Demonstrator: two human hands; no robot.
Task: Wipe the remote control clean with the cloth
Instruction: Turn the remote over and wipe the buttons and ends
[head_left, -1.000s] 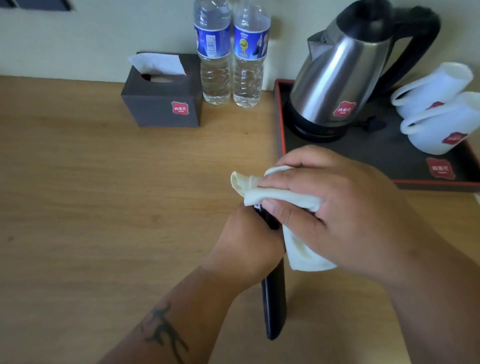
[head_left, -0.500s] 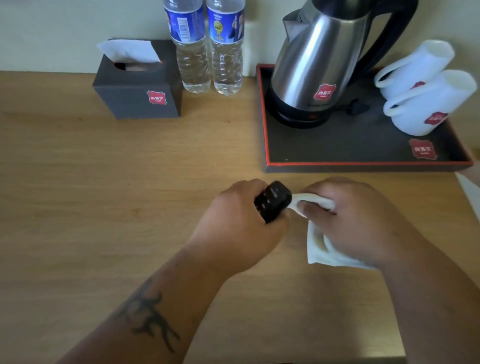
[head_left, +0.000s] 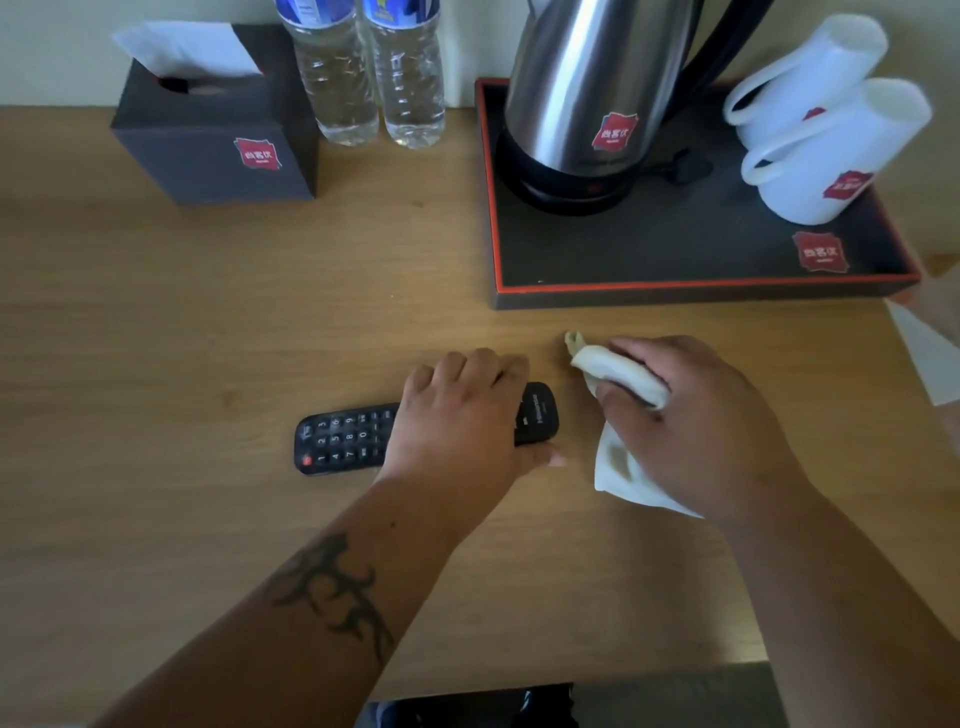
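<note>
The black remote control (head_left: 343, 436) lies flat on the wooden table (head_left: 208, 322), buttons up, its long side running left to right. My left hand (head_left: 462, 415) covers its middle and grips it, with both ends showing. A white cloth (head_left: 618, 379) is bunched in my right hand (head_left: 696, 421), just right of the remote and apart from it. One corner of the cloth hangs down onto the table.
A dark tray (head_left: 675, 291) at the back right holds a steel kettle (head_left: 597, 98) and two white cups (head_left: 831, 150). Two water bottles (head_left: 374, 78) and a dark tissue box (head_left: 218, 135) stand by the wall. A white sheet (head_left: 930, 358) lies at the right edge.
The remote went from upright in my left hand to lying flat on the table. My right hand with the cloth came off it and moved right.
</note>
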